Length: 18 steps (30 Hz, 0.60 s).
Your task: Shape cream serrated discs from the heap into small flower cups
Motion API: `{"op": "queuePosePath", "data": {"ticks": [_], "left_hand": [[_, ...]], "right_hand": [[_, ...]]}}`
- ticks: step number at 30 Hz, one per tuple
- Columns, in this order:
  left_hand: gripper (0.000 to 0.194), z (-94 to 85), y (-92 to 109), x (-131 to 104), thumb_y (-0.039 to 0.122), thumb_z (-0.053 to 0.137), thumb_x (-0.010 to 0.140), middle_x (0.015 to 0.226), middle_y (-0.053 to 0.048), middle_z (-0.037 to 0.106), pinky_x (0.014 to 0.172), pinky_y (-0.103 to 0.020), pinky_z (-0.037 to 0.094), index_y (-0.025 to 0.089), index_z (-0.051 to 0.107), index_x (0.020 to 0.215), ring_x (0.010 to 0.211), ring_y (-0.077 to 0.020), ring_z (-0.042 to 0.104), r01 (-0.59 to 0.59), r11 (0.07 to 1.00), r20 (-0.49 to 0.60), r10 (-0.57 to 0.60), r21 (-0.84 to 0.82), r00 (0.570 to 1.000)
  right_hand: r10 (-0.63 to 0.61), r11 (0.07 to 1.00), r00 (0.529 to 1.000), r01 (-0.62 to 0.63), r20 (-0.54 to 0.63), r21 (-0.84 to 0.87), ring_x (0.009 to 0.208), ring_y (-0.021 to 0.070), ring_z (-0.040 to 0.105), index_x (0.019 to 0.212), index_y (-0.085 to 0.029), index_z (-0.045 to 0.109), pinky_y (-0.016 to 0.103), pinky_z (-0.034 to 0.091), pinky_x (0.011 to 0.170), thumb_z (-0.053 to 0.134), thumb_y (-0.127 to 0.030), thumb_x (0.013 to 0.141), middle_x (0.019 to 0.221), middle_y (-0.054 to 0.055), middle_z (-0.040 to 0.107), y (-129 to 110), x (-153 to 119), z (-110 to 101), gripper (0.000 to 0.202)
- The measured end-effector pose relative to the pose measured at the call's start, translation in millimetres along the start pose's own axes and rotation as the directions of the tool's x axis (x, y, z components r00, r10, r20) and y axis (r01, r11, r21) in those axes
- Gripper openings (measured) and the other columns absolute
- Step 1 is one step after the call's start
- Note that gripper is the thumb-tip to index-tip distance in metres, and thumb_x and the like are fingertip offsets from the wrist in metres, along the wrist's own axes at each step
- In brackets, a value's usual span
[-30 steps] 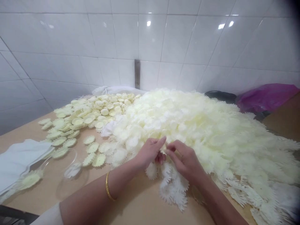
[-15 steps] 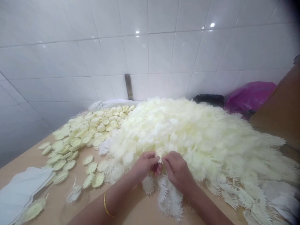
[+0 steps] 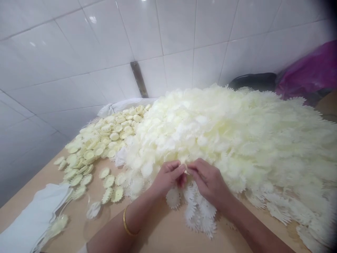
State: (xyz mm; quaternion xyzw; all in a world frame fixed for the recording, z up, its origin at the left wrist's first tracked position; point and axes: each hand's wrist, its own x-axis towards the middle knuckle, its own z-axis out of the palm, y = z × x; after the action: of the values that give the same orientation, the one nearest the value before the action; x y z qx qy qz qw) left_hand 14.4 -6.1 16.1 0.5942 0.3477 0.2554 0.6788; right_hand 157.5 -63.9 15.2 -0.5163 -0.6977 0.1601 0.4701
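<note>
We see a big heap of petal pieces (image 3: 237, 140) on the desk (image 3: 163, 232), against the wall (image 3: 168, 31) behind it. Left of the heap lies a smaller spread of round pieces (image 3: 105, 137), with a cloth (image 3: 31, 218) before it. Both hands (image 3: 168, 175) (image 3: 207, 179) meet at the heap's near edge, and a bag (image 3: 310, 70) sits behind it on the right.

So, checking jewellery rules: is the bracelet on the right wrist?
No, the gold bracelet circles the left wrist; the right wrist is bare.

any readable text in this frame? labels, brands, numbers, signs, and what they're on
None. No legible text, label, brand, number or sign shows anywhere.
Checked: the white wall tiles, the pile of cream serrated discs, the purple bag, the white cloth, the table and the gold bangle on the left hand. All are plain.
</note>
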Motion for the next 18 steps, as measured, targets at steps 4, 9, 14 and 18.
{"op": "queuePosePath", "data": {"ticks": [4,9,14,18], "left_hand": [[0.039,1.1,6.9,-1.0,0.048,0.046,0.078,0.053,-0.002,0.056,0.052,-0.024,0.041,0.014,0.051,0.062,0.049,-0.0122,0.053,0.004,0.995,0.031,-0.007,0.098,1.000],[0.042,1.0,4.6,-1.5,0.049,0.040,0.081,0.053,-0.002,0.057,0.057,-0.024,0.042,0.015,0.049,0.058,0.053,-0.0127,0.054,-0.002,0.976,0.009,0.000,0.219,1.000],[0.041,2.7,-1.6,-1.2,0.047,0.039,0.082,0.055,-0.003,0.059,0.058,-0.024,0.043,0.015,0.052,0.061,0.054,-0.0129,0.055,-0.003,0.973,-0.016,0.007,0.229,1.000],[0.042,4.1,-2.4,-0.4,0.050,0.040,0.081,0.055,-0.004,0.059,0.058,-0.026,0.044,0.014,0.053,0.062,0.055,-0.0142,0.056,0.031,0.979,-0.027,-0.026,0.201,0.999]], "right_hand": [[-0.005,1.000,0.998,0.007,0.060,-0.022,0.062,0.0127,0.048,0.077,-0.017,0.054,0.025,0.039,0.058,0.041,-0.014,0.085,0.069,0.002,0.051,3.8,1.2,-3.0,0.016],[-0.024,0.992,0.995,0.036,0.098,-0.120,0.062,0.0137,0.046,0.074,-0.016,0.053,0.026,0.038,0.058,0.038,-0.012,0.085,0.068,0.003,0.051,4.4,-1.1,-0.9,0.019],[-0.045,0.962,0.992,0.075,0.122,-0.261,0.062,0.0153,0.044,0.069,-0.015,0.051,0.027,0.036,0.057,0.035,-0.006,0.081,0.067,0.005,0.049,0.6,-2.1,-0.3,0.022],[-0.064,0.946,0.990,0.101,0.128,-0.307,0.062,0.0155,0.043,0.067,-0.015,0.049,0.026,0.035,0.057,0.035,-0.005,0.078,0.066,0.005,0.048,-1.2,-1.3,-0.4,0.021]]}}
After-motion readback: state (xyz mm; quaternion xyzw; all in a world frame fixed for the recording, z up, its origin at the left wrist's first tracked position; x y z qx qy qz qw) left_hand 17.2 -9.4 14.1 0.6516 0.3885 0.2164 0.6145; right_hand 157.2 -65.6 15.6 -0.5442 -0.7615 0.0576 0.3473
